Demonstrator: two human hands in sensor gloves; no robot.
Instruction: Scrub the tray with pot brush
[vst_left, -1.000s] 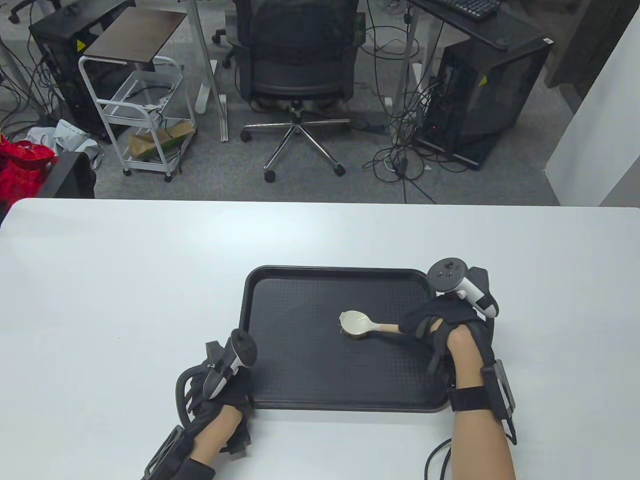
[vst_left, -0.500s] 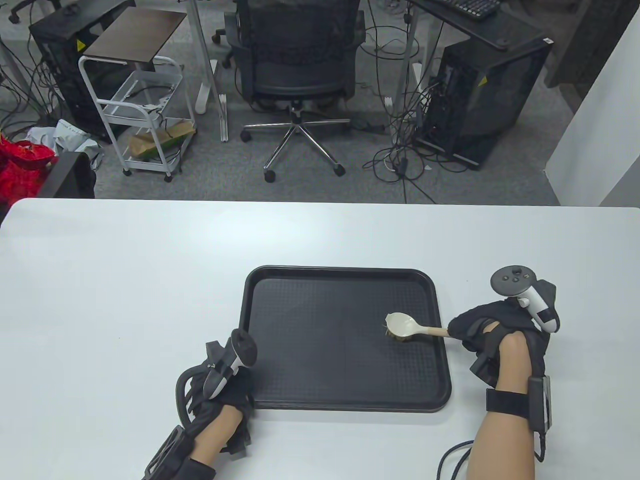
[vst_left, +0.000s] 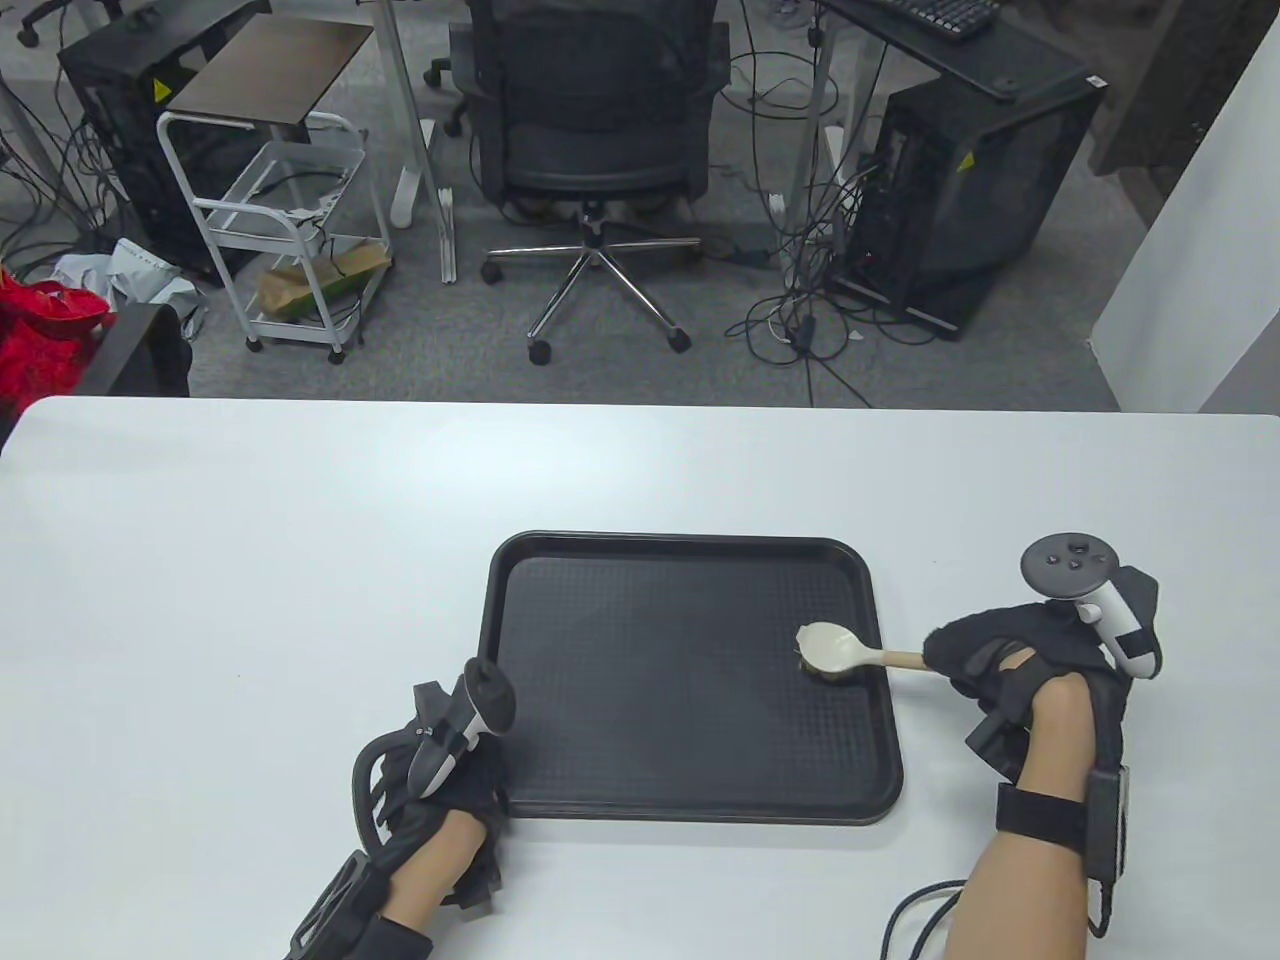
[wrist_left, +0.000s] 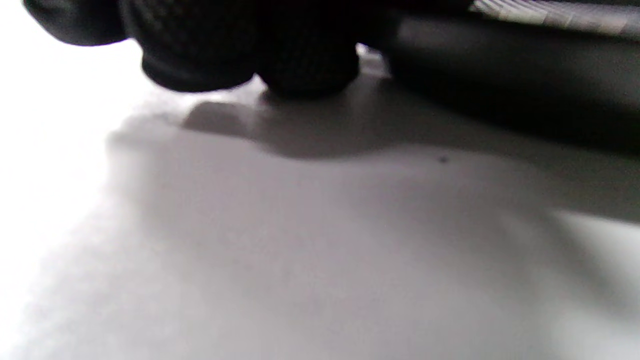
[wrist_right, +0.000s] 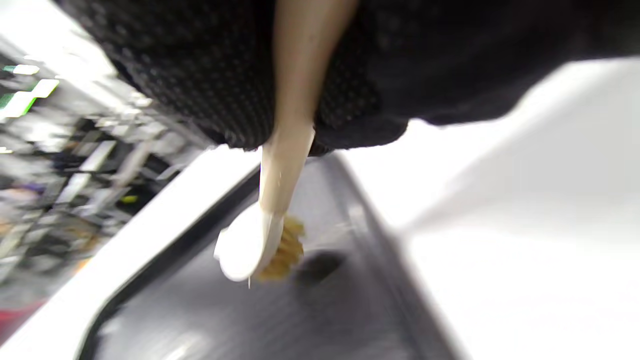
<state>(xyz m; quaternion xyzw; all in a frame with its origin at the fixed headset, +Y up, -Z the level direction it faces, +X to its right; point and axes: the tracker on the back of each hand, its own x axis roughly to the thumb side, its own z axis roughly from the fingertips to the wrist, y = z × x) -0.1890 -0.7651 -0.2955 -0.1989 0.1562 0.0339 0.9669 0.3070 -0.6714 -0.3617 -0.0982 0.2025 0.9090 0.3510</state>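
Observation:
A black textured tray (vst_left: 600, 700) lies on the white table. My right hand (vst_left: 1010, 660) grips the wooden handle of a pot brush (vst_left: 835, 652). The brush's cream head sits bristles down on the tray floor beside the right rim. In the right wrist view the brush (wrist_right: 260, 240) hangs from my gloved fingers (wrist_right: 350, 90) over the tray (wrist_right: 240, 310). My left hand (vst_left: 455, 790) rests on the table at the tray's near left corner, fingers against the rim. The left wrist view shows its fingertips (wrist_left: 200, 55) on the table beside the tray edge (wrist_left: 525, 75).
The white table (vst_left: 250, 560) spreads wide around the tray. An office chair (vst_left: 595, 150), a white cart (vst_left: 280, 230) and computer towers stand on the floor beyond the far edge. A cable (vst_left: 915, 910) trails from my right wrist.
My right hand has drawn the brush rightward across the tray, from its middle to the right rim. My left hand and the tray have not moved.

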